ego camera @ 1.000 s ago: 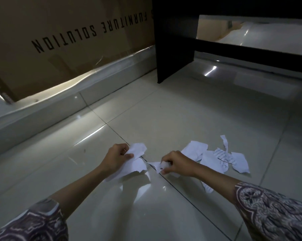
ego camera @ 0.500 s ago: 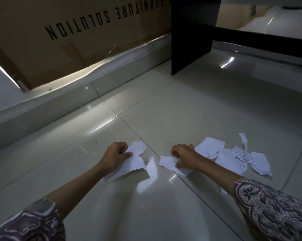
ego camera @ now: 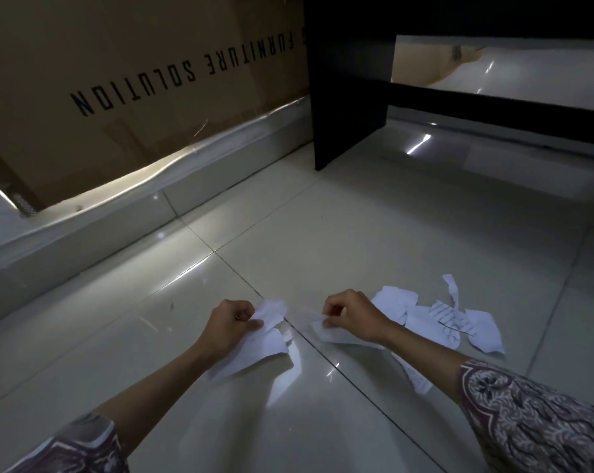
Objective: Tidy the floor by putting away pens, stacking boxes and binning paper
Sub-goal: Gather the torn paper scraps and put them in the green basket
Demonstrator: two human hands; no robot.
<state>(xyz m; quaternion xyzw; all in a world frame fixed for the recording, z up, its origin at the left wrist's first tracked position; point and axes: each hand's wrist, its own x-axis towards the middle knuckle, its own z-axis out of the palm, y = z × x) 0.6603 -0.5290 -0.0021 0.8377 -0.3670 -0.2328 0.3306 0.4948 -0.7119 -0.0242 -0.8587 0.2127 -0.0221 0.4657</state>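
I am seeing the box [ego camera: 125,97] leaning against the wall, its print upside down, and the dark desk [ego camera: 350,97] standing beyond on the floor [ego camera: 357,233]. The left hand [ego camera: 228,324] is gripping a bundle [ego camera: 254,349] of torn paper trailing down-left from its fingers. The right hand [ego camera: 352,317] is pinching a strip [ego camera: 336,336] lying crosswise under it. Loose scraps [ego camera: 459,319] are lying just right of that wrist

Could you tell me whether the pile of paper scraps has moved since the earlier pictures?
No. The scrap pile keeps the same gap to the tile joint on its right.
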